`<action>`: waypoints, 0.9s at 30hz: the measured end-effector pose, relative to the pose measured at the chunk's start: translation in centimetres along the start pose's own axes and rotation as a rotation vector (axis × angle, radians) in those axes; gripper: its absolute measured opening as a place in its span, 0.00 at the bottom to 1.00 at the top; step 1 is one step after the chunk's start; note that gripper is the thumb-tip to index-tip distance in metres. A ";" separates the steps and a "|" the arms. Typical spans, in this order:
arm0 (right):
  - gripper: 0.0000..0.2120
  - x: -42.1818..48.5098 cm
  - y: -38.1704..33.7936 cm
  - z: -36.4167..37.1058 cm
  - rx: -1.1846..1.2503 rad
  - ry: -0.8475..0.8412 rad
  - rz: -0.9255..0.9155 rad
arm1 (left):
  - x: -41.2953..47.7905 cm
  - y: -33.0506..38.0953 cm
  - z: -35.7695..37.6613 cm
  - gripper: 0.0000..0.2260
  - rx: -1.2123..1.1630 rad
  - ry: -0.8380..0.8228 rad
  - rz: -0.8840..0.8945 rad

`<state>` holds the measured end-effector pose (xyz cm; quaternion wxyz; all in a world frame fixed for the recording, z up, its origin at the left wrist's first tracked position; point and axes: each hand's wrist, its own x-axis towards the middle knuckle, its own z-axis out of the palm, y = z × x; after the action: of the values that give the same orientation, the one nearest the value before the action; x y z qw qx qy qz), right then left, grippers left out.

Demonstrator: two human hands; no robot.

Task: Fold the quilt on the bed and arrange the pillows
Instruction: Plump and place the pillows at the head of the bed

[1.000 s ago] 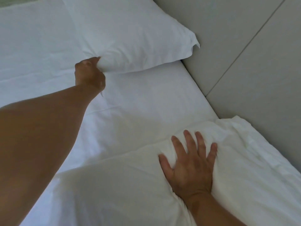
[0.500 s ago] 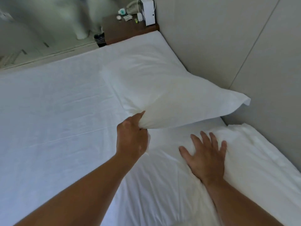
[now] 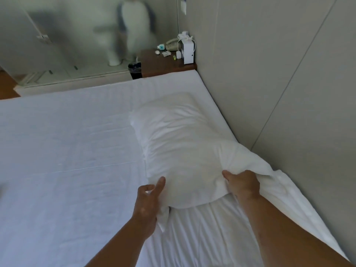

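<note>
Left hand (image 3: pixel 147 206) and right hand (image 3: pixel 243 185) clutch the pillow (image 3: pixel 183 149) by its near corners; lower it evenly, square to the wall (image 3: pixel 289 83).

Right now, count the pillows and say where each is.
2. The far pillow lies beside the wall, its near end gripped by the left hand and the right hand. The near pillow lies partly under it; more may be out of view.

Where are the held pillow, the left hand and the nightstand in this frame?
held pillow (image 3: pixel 183 147): head view, middle of its top face.
left hand (image 3: pixel 147 206): head view, back of the hand.
nightstand (image 3: pixel 163 64): head view, bare wood of its top.
</note>
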<state>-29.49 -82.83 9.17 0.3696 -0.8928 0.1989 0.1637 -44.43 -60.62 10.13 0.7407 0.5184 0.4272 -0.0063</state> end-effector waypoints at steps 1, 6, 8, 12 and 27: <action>0.24 -0.5 -0.2 0.0 -0.075 0.031 -0.025 | 0.7 -0.1 0.5 0.36 0.050 0.070 -0.014; 0.14 -2.2 -3.0 -1.5 -0.095 0.175 -0.292 | 1.0 1.8 1.8 0.36 0.318 0.084 0.297; 0.16 -3.3 -5.2 -3.6 0.078 0.164 -0.372 | -0.3 4.2 1.5 0.35 0.320 0.068 0.418; 0.21 -8.5 -9.9 -9.6 0.483 0.180 -0.487 | -6.4 9.9 2.2 0.35 0.359 0.017 0.636; 0.17 -31.6 13.1 -16.7 0.615 0.272 0.046 | -28.7 -5.5 -5.0 0.38 0.685 -0.187 0.545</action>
<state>-60.69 -96.07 26.50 0.5878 -0.7485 0.3065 -0.0162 -68.28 -71.73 23.75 0.5365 0.8246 0.1796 0.0012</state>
